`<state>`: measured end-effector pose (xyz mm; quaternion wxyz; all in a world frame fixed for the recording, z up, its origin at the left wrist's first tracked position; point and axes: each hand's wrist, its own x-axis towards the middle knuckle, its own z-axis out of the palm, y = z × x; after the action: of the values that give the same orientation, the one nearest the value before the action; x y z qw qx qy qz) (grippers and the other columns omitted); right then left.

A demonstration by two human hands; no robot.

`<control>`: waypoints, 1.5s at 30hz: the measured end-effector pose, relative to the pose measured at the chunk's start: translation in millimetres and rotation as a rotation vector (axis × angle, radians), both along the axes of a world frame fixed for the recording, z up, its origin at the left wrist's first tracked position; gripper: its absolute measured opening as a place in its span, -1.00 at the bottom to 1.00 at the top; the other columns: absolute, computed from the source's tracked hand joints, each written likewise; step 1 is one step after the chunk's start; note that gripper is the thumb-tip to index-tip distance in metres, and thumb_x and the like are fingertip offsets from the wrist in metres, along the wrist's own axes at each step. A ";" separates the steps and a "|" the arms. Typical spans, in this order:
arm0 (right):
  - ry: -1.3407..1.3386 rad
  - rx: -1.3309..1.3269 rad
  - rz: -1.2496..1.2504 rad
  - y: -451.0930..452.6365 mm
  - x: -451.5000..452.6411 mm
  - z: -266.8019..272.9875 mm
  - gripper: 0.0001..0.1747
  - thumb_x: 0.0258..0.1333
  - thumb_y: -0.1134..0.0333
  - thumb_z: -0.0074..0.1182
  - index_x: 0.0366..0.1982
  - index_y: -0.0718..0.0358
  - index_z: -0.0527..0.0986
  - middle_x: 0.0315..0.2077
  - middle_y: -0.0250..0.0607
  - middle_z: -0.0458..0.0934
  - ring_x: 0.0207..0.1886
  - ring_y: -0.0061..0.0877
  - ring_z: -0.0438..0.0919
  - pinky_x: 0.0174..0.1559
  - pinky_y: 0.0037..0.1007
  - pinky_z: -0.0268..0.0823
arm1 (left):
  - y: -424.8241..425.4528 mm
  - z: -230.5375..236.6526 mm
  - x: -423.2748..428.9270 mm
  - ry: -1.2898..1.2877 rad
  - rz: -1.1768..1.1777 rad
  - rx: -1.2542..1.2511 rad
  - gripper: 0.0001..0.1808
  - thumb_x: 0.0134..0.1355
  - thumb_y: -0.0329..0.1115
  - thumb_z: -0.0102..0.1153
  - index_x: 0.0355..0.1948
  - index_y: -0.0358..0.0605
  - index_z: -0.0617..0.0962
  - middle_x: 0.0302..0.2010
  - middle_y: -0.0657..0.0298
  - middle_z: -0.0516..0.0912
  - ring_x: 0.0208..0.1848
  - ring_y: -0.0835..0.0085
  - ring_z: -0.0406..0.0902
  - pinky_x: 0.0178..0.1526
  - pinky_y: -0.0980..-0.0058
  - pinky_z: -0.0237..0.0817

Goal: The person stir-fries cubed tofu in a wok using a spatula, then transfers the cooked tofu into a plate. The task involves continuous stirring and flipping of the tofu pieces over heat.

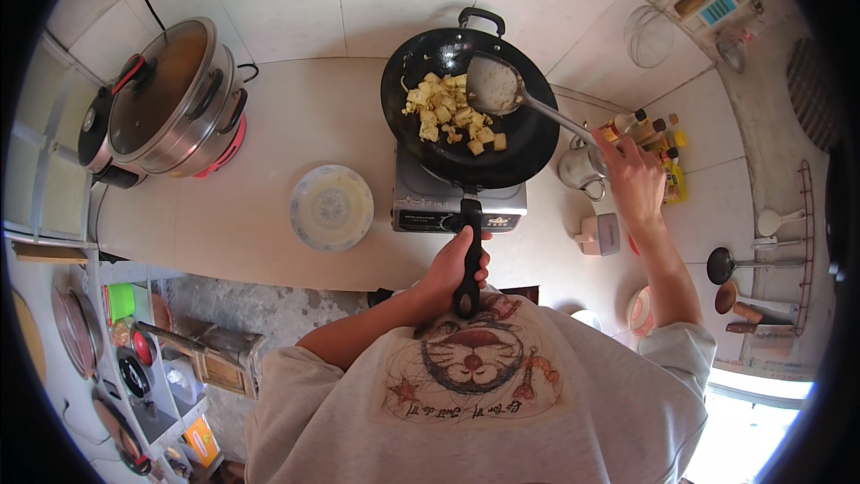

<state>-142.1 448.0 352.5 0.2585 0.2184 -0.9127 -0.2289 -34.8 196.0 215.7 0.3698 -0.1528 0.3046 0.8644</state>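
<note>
My left hand (463,261) grips the long black handle of a black wok (524,148), which sits tilted on a portable gas stove (430,205). Browned cubes that look like tofu (443,104) lie in the left and middle part of the wok. In my right hand (628,171) is the shaft of a metal wok spatula (496,84); its blade is inside the wok, at the right edge of the cubes. A patterned shallow bowl (331,207) with a little residue stands on the counter left of the stove.
A steamer pot with a glass lid (168,94) stands at the left. Right of the wok are a metal pitcher (581,167), seasoning bottles (625,122) and a lidded box (598,234). Ladles (721,265) and a cleaver (766,331) hang at the far right. The tiled wall (403,0) lies behind.
</note>
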 end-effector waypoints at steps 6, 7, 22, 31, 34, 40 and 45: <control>-0.140 -0.104 -0.014 -8.4 6.8 -25.8 -0.52 -0.08 0.33 0.20 -0.04 -0.22 0.52 -0.54 -0.41 0.41 -0.56 -0.45 0.48 -0.53 -0.42 0.38 | -0.9 0.3 -1.1 -0.004 -0.002 0.022 -0.48 0.39 0.12 -0.34 0.02 -0.12 0.33 -0.51 0.33 0.37 -0.54 0.58 0.26 -0.41 0.52 0.22; -0.151 -0.097 -0.031 -10.7 6.4 -32.9 -0.52 -0.07 0.33 0.20 -0.04 -0.22 0.52 -0.55 -0.40 0.41 -0.56 -0.45 0.49 -0.53 -0.42 0.39 | -1.1 -0.5 -1.4 -0.001 -0.001 0.026 -0.48 0.39 0.12 -0.34 0.02 -0.12 0.33 -0.50 0.33 0.37 -0.54 0.58 0.26 -0.41 0.52 0.22; -0.674 -0.689 -0.245 -11.5 10.4 -53.2 -0.54 0.06 0.31 0.14 0.05 -0.20 0.49 -0.46 -0.25 0.61 -0.40 -0.37 0.60 -0.30 -0.42 0.41 | -1.8 0.8 0.2 0.003 0.001 0.016 -0.47 0.38 0.13 -0.30 0.02 -0.13 0.33 -0.49 0.33 0.38 -0.53 0.58 0.27 -0.38 0.51 0.23; -0.475 -0.654 -0.198 -25.4 13.2 -56.0 -0.55 0.06 0.26 0.13 0.04 -0.27 0.49 -0.45 -0.28 0.58 -0.42 -0.30 0.57 -0.35 -0.31 0.39 | -1.1 -3.1 0.3 0.022 0.000 0.003 -0.48 0.39 0.13 -0.32 0.02 -0.12 0.34 -0.49 0.34 0.38 -0.53 0.58 0.28 -0.38 0.51 0.23; -0.457 -0.540 -0.222 -33.3 12.2 -62.9 -0.56 0.05 0.25 0.14 0.02 -0.27 0.49 -0.42 -0.34 0.57 -0.42 -0.31 0.58 -0.36 -0.30 0.41 | -1.1 -2.2 -0.7 -0.002 -0.002 0.015 -0.47 0.39 0.14 -0.32 0.02 -0.11 0.34 -0.49 0.34 0.39 -0.53 0.58 0.28 -0.38 0.50 0.23; -0.471 -0.430 -0.260 -38.7 25.0 -52.5 -0.58 0.02 0.23 0.15 -0.01 -0.23 0.52 -0.46 -0.31 0.54 -0.43 -0.31 0.57 -0.39 -0.28 0.38 | -1.7 -2.3 -0.5 0.017 -0.006 0.006 -0.47 0.38 0.15 -0.33 0.03 -0.11 0.33 -0.49 0.33 0.38 -0.54 0.59 0.27 -0.39 0.52 0.23; -0.395 -0.500 -0.337 -8.2 34.3 -28.4 -0.60 0.04 0.25 0.13 -0.02 -0.21 0.53 -0.43 -0.31 0.56 -0.40 -0.30 0.57 -0.38 -0.30 0.38 | -1.8 -2.2 -0.3 0.014 -0.012 0.015 -0.46 0.38 0.15 -0.33 0.03 -0.11 0.32 -0.49 0.34 0.37 -0.54 0.60 0.26 -0.40 0.54 0.22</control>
<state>-107.8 439.9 324.0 0.0810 0.0351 -0.9961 0.0089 -35.1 194.2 213.5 0.3739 -0.1422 0.3017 0.8654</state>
